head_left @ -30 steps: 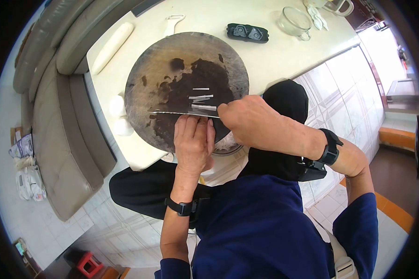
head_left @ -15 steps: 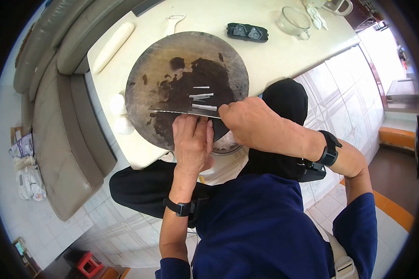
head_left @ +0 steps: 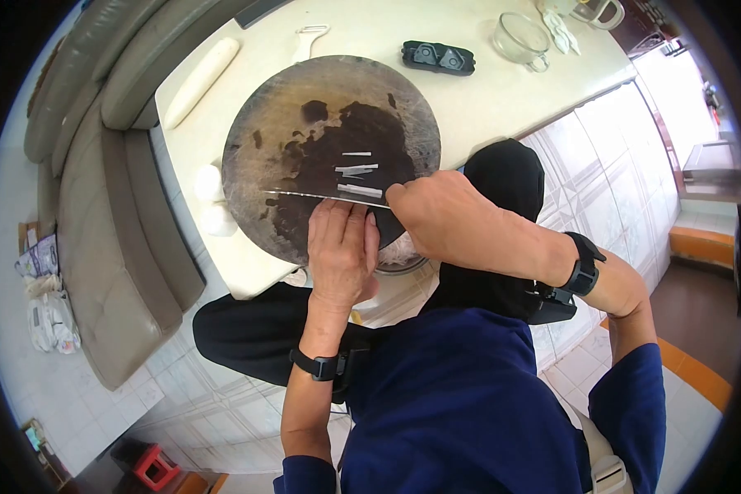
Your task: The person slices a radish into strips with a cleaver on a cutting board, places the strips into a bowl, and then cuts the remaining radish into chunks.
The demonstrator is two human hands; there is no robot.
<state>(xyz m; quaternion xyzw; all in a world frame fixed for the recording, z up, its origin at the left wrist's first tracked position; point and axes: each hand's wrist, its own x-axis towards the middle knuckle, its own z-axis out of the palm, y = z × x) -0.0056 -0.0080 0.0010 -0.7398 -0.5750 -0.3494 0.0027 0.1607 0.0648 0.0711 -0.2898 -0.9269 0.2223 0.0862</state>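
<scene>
A round, wet-stained chopping board (head_left: 259, 136) lies at the table's near edge. My right hand (head_left: 436, 210) is closed round the handle of a knife (head_left: 305, 195), whose blade shows almost edge-on across the board. My left hand (head_left: 340, 247) presses down just on the near side of the blade, fingertips against it and fingers together. Whatever is under those fingers is hidden. Beyond the blade, several thin white strips (head_left: 359, 190) lie on the dark wet patch. A container of white shreds (head_left: 399, 251) shows partly below the board's near edge.
On the table (head_left: 370, 33) are a long white radish (head_left: 202, 82), a white peeler (head_left: 309, 37), a black case (head_left: 438, 58) and a glass cup (head_left: 520, 39). Two white round things (head_left: 214, 202) sit left of the board. A grey sofa (head_left: 128, 247) stands at left.
The knife blade has shifted very slightly away from me, and my left fingers with it. Both hands keep nearly the same place; the strips lie almost as before.
</scene>
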